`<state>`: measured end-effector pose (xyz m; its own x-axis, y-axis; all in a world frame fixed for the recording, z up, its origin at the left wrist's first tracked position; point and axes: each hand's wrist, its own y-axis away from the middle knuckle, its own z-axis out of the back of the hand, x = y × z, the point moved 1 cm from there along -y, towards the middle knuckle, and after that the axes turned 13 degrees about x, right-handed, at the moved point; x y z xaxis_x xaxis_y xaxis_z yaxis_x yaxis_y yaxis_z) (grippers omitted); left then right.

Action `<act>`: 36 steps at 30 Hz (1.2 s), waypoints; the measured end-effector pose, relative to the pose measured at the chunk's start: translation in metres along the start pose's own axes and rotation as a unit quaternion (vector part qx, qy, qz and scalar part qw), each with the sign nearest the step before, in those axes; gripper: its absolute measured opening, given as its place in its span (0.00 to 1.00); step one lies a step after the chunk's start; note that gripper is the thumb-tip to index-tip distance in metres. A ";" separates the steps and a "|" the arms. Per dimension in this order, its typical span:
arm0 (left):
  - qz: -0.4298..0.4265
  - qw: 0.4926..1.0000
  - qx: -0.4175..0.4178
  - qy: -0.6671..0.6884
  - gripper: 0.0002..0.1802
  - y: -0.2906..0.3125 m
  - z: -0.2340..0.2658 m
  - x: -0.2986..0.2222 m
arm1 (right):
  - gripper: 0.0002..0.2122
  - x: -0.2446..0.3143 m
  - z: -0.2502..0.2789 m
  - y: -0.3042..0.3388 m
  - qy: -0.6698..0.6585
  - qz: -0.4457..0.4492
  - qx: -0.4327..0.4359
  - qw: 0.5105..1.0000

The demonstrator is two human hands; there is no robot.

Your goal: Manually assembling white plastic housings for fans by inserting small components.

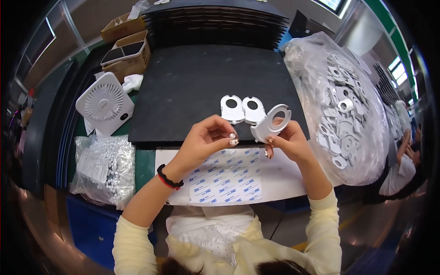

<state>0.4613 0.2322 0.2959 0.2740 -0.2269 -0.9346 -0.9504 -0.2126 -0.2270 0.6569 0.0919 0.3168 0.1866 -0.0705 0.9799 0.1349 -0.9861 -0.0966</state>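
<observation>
My right hand (289, 139) grips a white plastic plate (271, 123), rounded at one end and pierced by a large round hole. It is tilted up above the front edge of a black board (192, 87). Thumb and fingertips of my left hand (208, 137) come together in a pinch, close to the plate's lower end. Something small and white shows at those fingertips, too small to tell from the decorated nails. Two similar white plates, a left one (225, 111) and a right one (258, 112), lie side by side on the board just beyond my hands.
A clear bag of white plastic parts (343, 126) lies at the right. To the left are a white fan (104, 103), a bag of small white pieces (114, 169) and a cardboard box (133, 66). Black boards (213, 23) are stacked behind. A blue-printed sheet (227, 178) lies in front.
</observation>
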 end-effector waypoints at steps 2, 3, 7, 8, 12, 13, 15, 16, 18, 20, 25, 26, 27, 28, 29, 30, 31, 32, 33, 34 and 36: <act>-0.004 1.000 -0.006 -0.005 0.10 0.000 -0.002 -0.003 | 0.08 0.000 -0.003 0.001 0.024 0.006 0.008 1.000; -0.009 1.000 -0.007 -0.012 0.10 0.000 -0.002 -0.004 | 0.08 0.000 -0.004 0.002 0.051 0.016 0.012 0.999; -0.012 1.000 -0.020 -0.006 0.13 0.002 0.002 -0.004 | 0.09 -0.006 -0.014 0.000 0.137 0.047 -0.028 0.989; -0.012 1.000 -0.023 -0.006 0.14 0.002 0.002 -0.004 | 0.09 -0.007 -0.015 0.000 0.136 0.044 -0.026 0.989; -0.023 0.999 -0.028 -0.010 0.13 0.002 0.004 -0.002 | 0.06 -0.009 -0.024 -0.002 0.357 0.083 0.081 0.927; -0.021 0.999 -0.032 -0.008 0.13 0.002 0.005 -0.001 | 0.06 -0.011 -0.028 -0.003 0.426 0.089 0.105 0.894; -0.033 0.998 -0.040 -0.018 0.13 0.002 0.006 0.000 | 0.07 -0.018 -0.033 -0.008 0.445 0.111 0.131 0.879; -0.044 0.998 -0.042 -0.031 0.12 0.000 0.007 0.000 | 0.07 -0.020 -0.035 -0.009 0.466 0.134 0.152 0.861; -0.036 0.998 -0.047 -0.008 0.12 0.001 0.005 -0.003 | 0.07 -0.021 -0.039 -0.010 0.493 0.120 0.171 0.845; -0.042 0.997 -0.055 0.015 0.11 0.000 0.004 -0.001 | 0.07 -0.023 -0.042 -0.010 0.533 0.110 0.187 0.818; -0.057 0.997 -0.051 0.015 0.07 0.001 0.006 0.001 | 0.08 -0.025 -0.045 -0.009 0.574 0.113 0.180 0.791; -0.064 0.997 -0.048 0.009 0.06 0.001 0.007 0.002 | 0.09 -0.025 -0.045 -0.009 0.588 0.107 0.178 0.781; -0.064 0.997 -0.049 0.010 0.06 0.001 0.007 0.002 | 0.09 -0.026 -0.045 -0.009 0.588 0.107 0.179 0.782; -0.063 0.997 -0.048 0.014 0.05 0.001 0.007 0.002 | 0.09 -0.027 -0.045 -0.008 0.587 0.106 0.183 0.782; -0.062 0.997 -0.047 0.018 0.05 0.001 0.006 0.002 | 0.10 -0.028 -0.045 -0.007 0.585 0.105 0.186 0.782; -0.061 0.997 -0.047 0.019 0.05 0.001 0.006 0.002 | 0.10 -0.028 -0.046 -0.007 0.585 0.104 0.186 0.783; -0.060 0.997 -0.043 0.020 0.05 0.001 0.006 0.001 | 0.11 -0.027 -0.047 -0.006 0.580 0.105 0.203 0.781; -0.059 0.997 -0.039 0.021 0.06 0.001 0.006 0.001 | 0.12 -0.027 -0.048 -0.006 0.576 0.107 0.220 0.780; -0.058 0.997 -0.039 0.021 0.06 0.001 0.005 0.001 | 0.12 -0.027 -0.049 -0.005 0.576 0.106 0.220 0.780; -0.062 0.997 -0.040 0.016 0.06 0.000 0.005 0.002 | 0.13 -0.028 -0.051 -0.004 0.564 0.122 0.235 0.782; -0.065 0.997 -0.041 0.011 0.06 0.000 0.005 0.003 | 0.14 -0.029 -0.056 -0.002 0.566 0.126 0.258 0.772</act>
<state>0.4612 0.2363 0.2918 0.3971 -0.2127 -0.8928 -0.8918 -0.3190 -0.3207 0.5968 0.0875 0.2981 -0.6613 -0.6250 0.4148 0.6582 -0.7487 -0.0788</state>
